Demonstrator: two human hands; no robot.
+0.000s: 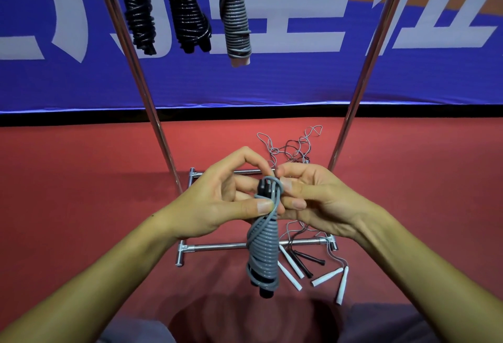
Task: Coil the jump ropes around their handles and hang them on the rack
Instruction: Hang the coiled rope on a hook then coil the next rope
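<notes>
Hands met in the middle of the view, both around the top of a grey coiled rope [263, 244] that was wound tightly on black handles. The left hand [217, 201] gripped the bundle, with its thumb pressed across the upper coils. The right hand [313, 195] pinched the rope's loop at the top end; its fingertips were partly hidden behind the loop, so how it held the loop was hard to see. The bundle hung down in front of the rack base [245, 247]. On the red floor [81, 179] lay loose ropes [296, 149] in a tangle, partly covered by the hands, with white handles [326, 277] and black handles [307, 258] just beside the base. Above, two black bundles [166, 7] and one grey bundle [236, 21] hung between the rack poles [136, 70]; their tops were cut off by the frame edge.
</notes>
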